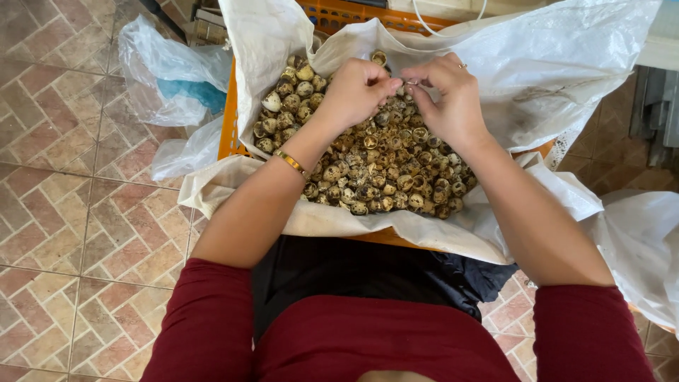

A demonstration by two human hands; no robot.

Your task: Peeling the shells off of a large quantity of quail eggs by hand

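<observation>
A heap of small speckled eggshells (375,166) fills a white sack (537,64) that lines an orange crate (230,138). Both my hands hover over the far part of the heap, fingertips meeting. My left hand (357,88) is curled, with a gold bangle on its wrist. My right hand (445,92), wearing a ring, pinches something small against the left fingertips; what it is stays hidden between the fingers.
Clear plastic bags (170,78) lie on the tiled floor (78,233) to the left of the crate. Another white bag (640,247) sits at the right. Grey metal parts (654,117) stand at the far right.
</observation>
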